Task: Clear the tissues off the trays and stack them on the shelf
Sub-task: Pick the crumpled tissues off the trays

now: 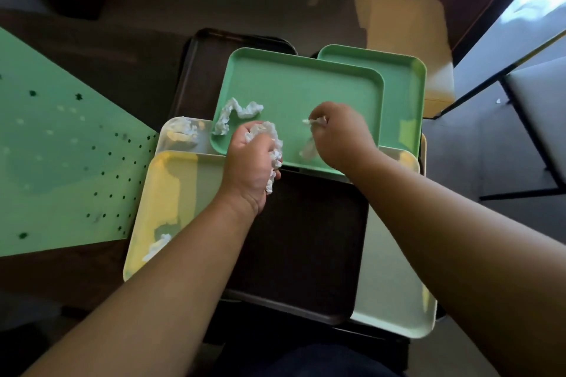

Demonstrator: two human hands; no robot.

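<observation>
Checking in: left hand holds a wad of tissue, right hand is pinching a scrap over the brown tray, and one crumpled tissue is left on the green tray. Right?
Not quite. The head view shows the right hand pinching its scrap over the green tray, not the brown tray. The rest holds: the left hand grips a wad of tissue, and one crumpled tissue lies on the green tray.

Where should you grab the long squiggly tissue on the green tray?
Pinch the long twisted tissue at its raised middle hump, coming straight down from above. It lies loose on the green tray, with the tray rim close on its left, so a sideways reach would probably bump the rim.
</observation>
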